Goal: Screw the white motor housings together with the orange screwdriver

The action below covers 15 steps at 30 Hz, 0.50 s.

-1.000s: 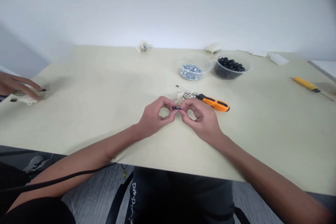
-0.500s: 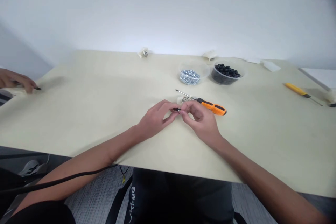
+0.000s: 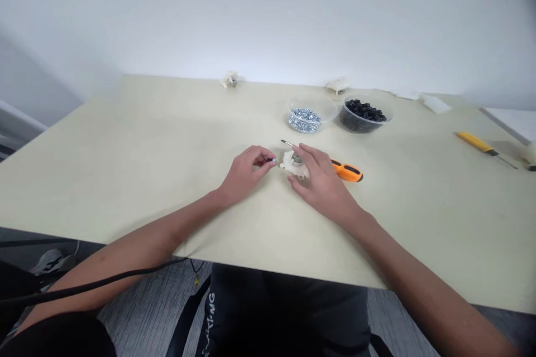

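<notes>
On my feed, a black cable (image 3: 104,283) lies across the left forearm, and the lettering on the dark trousers (image 3: 268,312) ends in "MG". On the tabletop (image 3: 125,178), the left hand (image 3: 245,174) pinches a small black piece (image 3: 270,160) between thumb and fingertips, its long axis nearly level, its bright tip pointing right toward a white plastic part (image 3: 293,166) just beside it. The right hand (image 3: 322,187) lies spread, fingers resting on that part, beside its metal centre. A screwdriver with an orange-and-black handle (image 3: 347,172) aims its shaft up-left behind the part. Toward the far edge sit a clear tub of silver hardware (image 3: 305,120) and a tub of black pieces (image 3: 363,117); a yellow-handled tool (image 3: 473,141) lies near the right edge.
</notes>
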Available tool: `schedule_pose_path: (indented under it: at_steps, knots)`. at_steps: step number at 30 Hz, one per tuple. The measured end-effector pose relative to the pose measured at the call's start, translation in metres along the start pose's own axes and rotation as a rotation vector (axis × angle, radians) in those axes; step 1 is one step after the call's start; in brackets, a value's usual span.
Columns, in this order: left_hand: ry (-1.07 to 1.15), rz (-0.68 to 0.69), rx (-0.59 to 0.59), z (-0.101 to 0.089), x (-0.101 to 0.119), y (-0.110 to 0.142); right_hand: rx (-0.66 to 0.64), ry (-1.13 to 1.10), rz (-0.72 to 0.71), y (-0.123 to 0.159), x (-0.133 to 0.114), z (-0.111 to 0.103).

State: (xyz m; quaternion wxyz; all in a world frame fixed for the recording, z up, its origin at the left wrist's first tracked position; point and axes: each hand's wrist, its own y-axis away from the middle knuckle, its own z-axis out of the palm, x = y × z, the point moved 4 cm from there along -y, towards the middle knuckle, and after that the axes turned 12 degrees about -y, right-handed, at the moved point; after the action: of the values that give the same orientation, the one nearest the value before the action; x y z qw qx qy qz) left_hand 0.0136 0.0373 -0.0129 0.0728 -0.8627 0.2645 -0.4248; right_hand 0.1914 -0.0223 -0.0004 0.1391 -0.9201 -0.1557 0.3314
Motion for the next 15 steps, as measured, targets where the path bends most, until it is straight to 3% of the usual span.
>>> schedule_pose_path:
  at_steps: [5, 15]
  knots:
    - [-0.075, 0.055, -0.096, 0.012, 0.002, 0.000, 0.018, -0.057, 0.060, 0.000, -0.001, 0.002]
    - [-0.065, -0.027, -0.105, 0.012, -0.009, -0.004, 0.013, -0.161, 0.175, -0.003, 0.001, -0.004]
